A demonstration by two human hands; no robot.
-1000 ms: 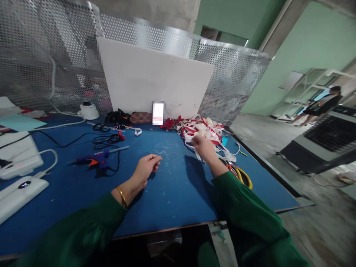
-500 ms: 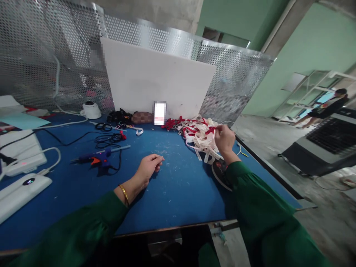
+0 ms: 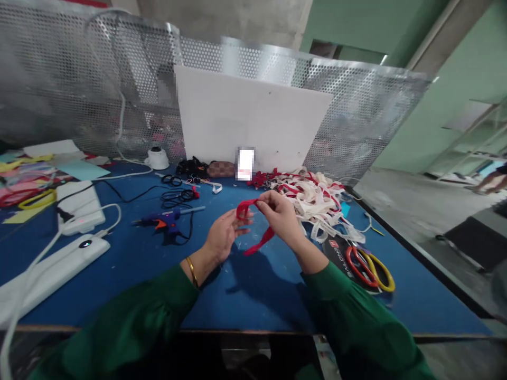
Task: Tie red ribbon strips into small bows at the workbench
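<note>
A: ok what's the red thing in the middle?

B: A red ribbon (image 3: 260, 243), up in the air over the blue table (image 3: 150, 285). One part curls into a small loop at the top, and a flat tail hangs down lower.

A: Can you see all of it?

B: Nope. The stretch between the loop and the tail is behind the right hand (image 3: 280, 217). Looks matte and plain, but the weave's too blurry to make out.

A: And the grip?

B: Right hand's got the ribbon pinched, thumb against fingers. Left hand (image 3: 223, 235) has its fingers spread right by the loop. Can't tell if it's pinching the ribbon or just beside it, the loop covers a fingertip or so.

A: What's around it?

B: Tangled pile of white and red ribbons (image 3: 317, 203) behind the right hand, partly blocked by it. Scissors (image 3: 371, 269) with red and yellow handles lie by the right forearm, on a dark packet (image 3: 336, 256). Its lettering's skewed, maybe "BAILONG". Blue glue gun (image 3: 166, 220) past the left hand.

A: Further out?

B: Pixelated phone (image 3: 245, 164) against a white board (image 3: 253, 116), unreadable. Somebody's legs (image 3: 491, 182) at the right edge, rest cut off.
</note>
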